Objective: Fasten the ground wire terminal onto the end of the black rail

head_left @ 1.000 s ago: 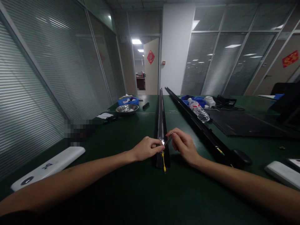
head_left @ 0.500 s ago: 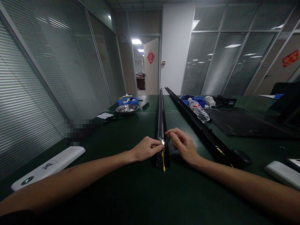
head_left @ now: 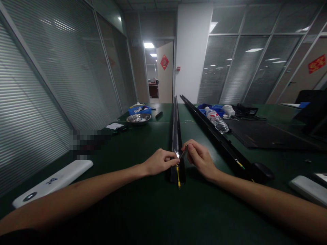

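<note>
A long black channel-shaped rail [head_left: 176, 131] runs away from me along the middle of the green table. Near its close end my left hand [head_left: 158, 163] has thumb and fingers pinched over the channel; whatever lies between the tips is hidden. A short yellow wire [head_left: 178, 175] comes out just below those fingertips and trails toward the rail's end. On the other side my right hand [head_left: 200, 159] is closed on a thin metal tool [head_left: 183, 153], its kind too small to tell. The tool slants down to the spot where the left fingertips are.
To the right lies a second black rail [head_left: 217, 132] with a clear plastic bottle [head_left: 217, 120] beside it. Blue bins [head_left: 216, 110] and a black mat [head_left: 270, 134] are farther right. A metal bowl [head_left: 138, 118] and a white case [head_left: 55, 183] stand left.
My right hand has shifted its fingers on the metal tool, which shows more plainly now. The left hand and the rail are nearly still.
</note>
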### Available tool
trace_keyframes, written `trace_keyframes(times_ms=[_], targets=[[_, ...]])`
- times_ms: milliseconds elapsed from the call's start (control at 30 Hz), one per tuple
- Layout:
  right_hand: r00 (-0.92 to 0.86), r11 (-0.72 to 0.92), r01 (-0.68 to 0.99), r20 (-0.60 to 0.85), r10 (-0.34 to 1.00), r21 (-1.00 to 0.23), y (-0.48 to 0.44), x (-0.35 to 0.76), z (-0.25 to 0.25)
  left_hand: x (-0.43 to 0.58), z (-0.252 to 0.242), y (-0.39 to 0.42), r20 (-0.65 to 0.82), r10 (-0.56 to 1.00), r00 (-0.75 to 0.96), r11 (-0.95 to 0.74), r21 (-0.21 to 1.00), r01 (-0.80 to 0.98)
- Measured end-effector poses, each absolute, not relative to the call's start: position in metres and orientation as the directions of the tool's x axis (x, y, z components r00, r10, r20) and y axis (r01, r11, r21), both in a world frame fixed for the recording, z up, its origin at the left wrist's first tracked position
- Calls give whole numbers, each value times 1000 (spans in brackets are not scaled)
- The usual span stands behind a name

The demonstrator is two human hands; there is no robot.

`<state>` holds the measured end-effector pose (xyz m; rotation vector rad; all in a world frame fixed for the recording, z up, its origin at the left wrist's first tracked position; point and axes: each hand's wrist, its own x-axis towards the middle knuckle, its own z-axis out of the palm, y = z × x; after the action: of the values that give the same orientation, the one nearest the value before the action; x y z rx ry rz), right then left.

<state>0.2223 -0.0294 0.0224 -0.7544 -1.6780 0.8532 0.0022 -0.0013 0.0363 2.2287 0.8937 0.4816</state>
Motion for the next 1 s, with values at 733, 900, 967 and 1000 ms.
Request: trace_keyframes(times_ms=[733, 900, 967, 1000], targets=[[-280, 531, 14, 507, 816, -847, -27, 224, 21, 2, 35, -1, 76, 715, 695, -523, 719, 458], [-252, 516, 72, 485, 838, -854, -31, 222, 26, 2, 36, -1, 126, 678, 724, -586, 688, 428], [-241, 499, 81, 468, 850, -863, -33, 221, 28, 2, 36, 0, 144, 660, 738, -607, 681, 409], [-239, 491, 79, 461, 854, -868, -34, 220, 29, 2, 36, 0, 146, 653, 743, -610, 683, 402]])
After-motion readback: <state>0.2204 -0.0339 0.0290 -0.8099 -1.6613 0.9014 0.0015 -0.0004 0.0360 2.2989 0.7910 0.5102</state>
